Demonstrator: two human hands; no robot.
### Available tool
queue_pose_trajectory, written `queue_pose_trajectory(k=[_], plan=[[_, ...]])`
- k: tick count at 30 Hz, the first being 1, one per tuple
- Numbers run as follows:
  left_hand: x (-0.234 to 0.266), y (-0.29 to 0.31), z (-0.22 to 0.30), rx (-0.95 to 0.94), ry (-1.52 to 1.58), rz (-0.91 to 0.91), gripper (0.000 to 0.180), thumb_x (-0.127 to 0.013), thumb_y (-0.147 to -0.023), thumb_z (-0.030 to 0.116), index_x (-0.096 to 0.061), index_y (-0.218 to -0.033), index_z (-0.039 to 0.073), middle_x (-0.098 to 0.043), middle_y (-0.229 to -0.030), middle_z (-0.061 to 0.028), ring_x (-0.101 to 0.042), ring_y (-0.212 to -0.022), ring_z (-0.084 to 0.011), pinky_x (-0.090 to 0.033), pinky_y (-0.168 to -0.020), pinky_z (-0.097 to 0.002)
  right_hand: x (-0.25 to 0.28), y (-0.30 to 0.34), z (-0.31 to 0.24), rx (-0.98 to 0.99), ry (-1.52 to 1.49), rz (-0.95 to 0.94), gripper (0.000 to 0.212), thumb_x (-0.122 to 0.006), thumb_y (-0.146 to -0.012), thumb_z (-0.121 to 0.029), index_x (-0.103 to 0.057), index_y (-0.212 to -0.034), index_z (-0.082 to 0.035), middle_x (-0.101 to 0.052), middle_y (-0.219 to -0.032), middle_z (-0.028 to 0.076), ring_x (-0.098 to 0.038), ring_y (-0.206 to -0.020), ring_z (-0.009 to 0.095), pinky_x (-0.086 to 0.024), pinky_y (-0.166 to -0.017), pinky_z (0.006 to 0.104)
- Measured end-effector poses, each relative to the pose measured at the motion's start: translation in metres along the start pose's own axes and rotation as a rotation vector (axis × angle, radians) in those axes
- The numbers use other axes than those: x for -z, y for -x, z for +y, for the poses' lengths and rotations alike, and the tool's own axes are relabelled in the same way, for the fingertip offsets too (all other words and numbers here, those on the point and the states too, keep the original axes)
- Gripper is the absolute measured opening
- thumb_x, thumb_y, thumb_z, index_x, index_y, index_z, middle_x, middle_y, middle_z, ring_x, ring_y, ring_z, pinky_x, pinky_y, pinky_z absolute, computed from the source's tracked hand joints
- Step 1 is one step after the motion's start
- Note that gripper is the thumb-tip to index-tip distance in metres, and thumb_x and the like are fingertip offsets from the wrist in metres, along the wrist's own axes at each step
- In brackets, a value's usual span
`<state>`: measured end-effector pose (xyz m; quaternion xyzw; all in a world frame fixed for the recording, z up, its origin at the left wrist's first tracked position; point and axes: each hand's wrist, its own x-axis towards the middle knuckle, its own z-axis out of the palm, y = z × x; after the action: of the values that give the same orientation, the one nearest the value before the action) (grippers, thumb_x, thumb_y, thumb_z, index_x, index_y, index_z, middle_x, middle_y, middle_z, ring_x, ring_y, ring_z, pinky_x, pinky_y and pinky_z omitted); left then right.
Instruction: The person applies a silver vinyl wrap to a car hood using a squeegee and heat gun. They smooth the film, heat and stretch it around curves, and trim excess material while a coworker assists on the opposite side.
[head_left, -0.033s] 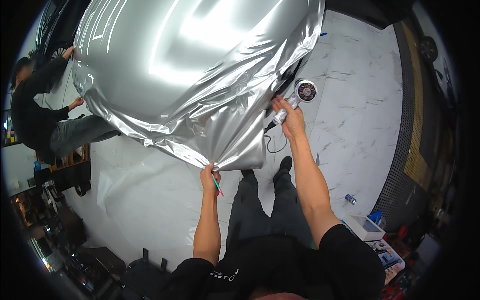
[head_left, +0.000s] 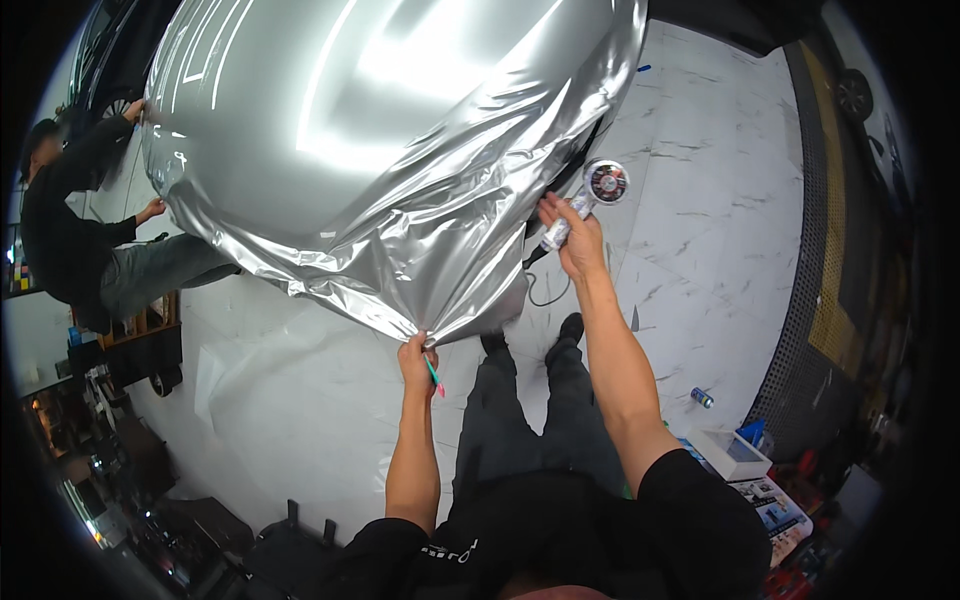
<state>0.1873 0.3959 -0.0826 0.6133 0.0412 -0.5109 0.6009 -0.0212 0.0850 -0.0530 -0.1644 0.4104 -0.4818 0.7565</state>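
Observation:
A big sheet of shiny silver wrap film is draped over a car body and hangs in wrinkles at its lower edge. My left hand pinches that lower edge and also holds a thin teal and pink tool. My right hand is closed on the handle of a heat gun, whose round nozzle faces up beside the film's right edge. A co-worker in dark clothes crouches at the far left, with both hands on the film.
The floor is white marble tile. A black cord trails from the heat gun. A small can lies at the right, boxes sit lower right, and a wooden shelf stands at the left.

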Motion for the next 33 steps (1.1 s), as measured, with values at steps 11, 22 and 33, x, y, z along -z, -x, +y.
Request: queue_pose_trajectory(k=[11,22,33], plan=[[-0.049,0.027,-0.058,0.270,-0.152,-0.258,0.036,-0.056,-0.104,0.028,-0.062,-0.128,0.001,-0.069,-0.120,-0.0096,-0.050,-0.063,-0.0083,-0.037,-0.050,-0.0245,-0.022,0.001,0.026,0.138,0.143,0.120,0.030,-0.082,-0.088,-0.010,-0.062,-0.108,0.002,-0.070,-0.102,0.010,-0.066,-0.084,0.016,-0.054,-0.080,0.0304],[-0.230,-0.139,-0.149,-0.735,-1.004,0.174,0.046,-0.061,-0.103,0.037,-0.063,-0.135,0.004,-0.070,-0.124,-0.0120,-0.068,-0.103,-0.0297,-0.052,-0.088,-0.0428,-0.042,0.062,-0.038,0.196,0.316,0.163,0.035,-0.080,-0.088,-0.006,-0.054,-0.110,0.003,-0.068,-0.090,0.012,-0.068,-0.072,0.017,-0.056,-0.063,0.0303],[-0.330,-0.093,-0.050,-0.745,-0.599,0.236,0.038,-0.073,-0.094,0.039,-0.068,-0.090,0.001,-0.070,-0.088,-0.0148,-0.064,-0.082,-0.0339,-0.051,-0.084,-0.0411,0.102,0.035,-0.119,-0.206,0.148,0.349,0.026,-0.077,-0.089,-0.011,-0.059,-0.101,0.002,-0.071,-0.093,0.018,-0.070,-0.073,0.023,-0.060,-0.068,0.0323]])
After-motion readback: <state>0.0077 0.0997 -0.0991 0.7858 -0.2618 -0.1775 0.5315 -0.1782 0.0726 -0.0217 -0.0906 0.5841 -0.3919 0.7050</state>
